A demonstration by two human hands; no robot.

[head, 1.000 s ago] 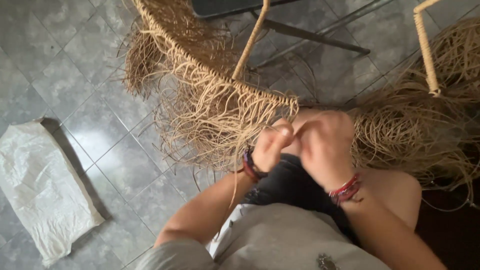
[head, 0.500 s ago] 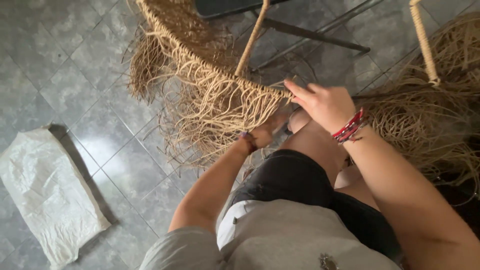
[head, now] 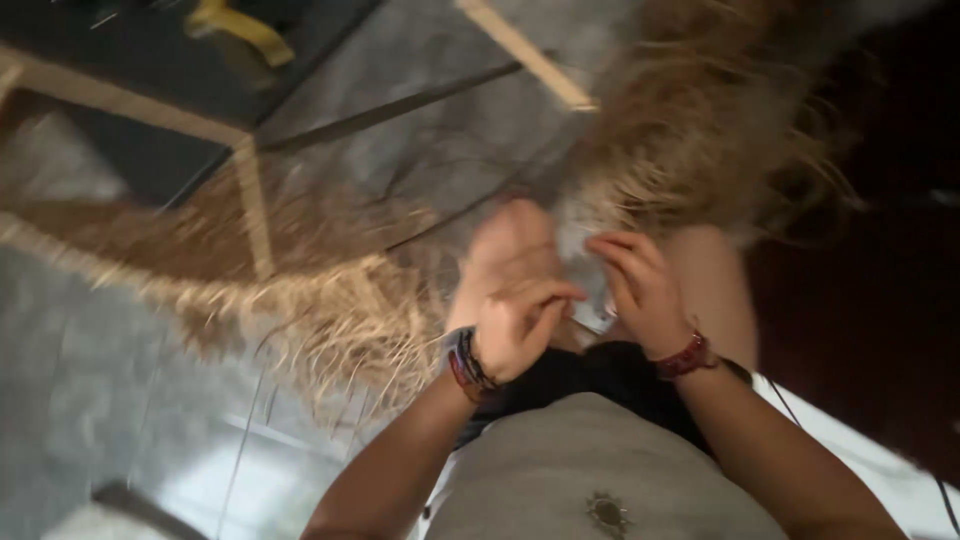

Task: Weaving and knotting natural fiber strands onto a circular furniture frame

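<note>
Straw fibres [head: 330,320] hang beside left hand [head: 515,320] and right hand [head: 640,290], both half-curled, grip unclear.

Grey tiled floor [head: 90,400] carries a wooden frame [head: 250,200] with straw weaving [head: 330,310].

Two bare hands in view, the left hand [head: 515,320] and the right hand [head: 640,290], one wrist each wearing a band: one dark beaded bracelet [head: 465,362] on the left, one red woven bracelet [head: 683,357] on the right. Two masses of loose tan straw fibre: one fringed woven straw edge [head: 300,300] across the left, one blurred straw bundle [head: 720,130] at the upper right. Two pale wooden rods show, one upright rod [head: 258,215] and one slanted rod [head: 525,55]. One yellow object [head: 235,25] at the top edge, too blurred to identify.
</note>
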